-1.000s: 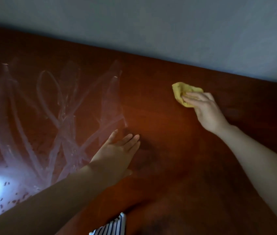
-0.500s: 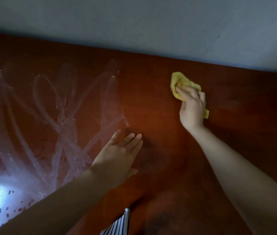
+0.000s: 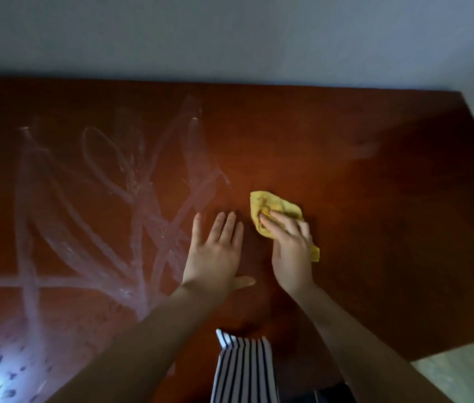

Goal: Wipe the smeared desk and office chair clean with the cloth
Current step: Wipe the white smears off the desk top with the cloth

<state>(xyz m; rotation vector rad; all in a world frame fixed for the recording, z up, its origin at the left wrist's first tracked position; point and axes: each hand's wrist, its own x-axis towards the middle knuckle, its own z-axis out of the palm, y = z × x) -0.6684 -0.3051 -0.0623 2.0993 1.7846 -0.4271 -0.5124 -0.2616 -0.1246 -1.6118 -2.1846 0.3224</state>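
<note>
On the desk (image 3: pixel 381 228), right grip (image 3: pixel 291 251) clutches cloth (image 3: pixel 279 204)

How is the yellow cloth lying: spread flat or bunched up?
Bunched up. The yellow cloth shows folds and creases in a crumpled wad under the right hand, which holds it against the desk.

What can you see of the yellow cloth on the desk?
The yellow cloth is a small, soft, crumpled rag, bunched into folds. It lies on the reddish-brown desk, just right of the white smears. The right hand holds it down, fingers curled over it; parts poke out beyond the fingertips and beside the palm.
</note>
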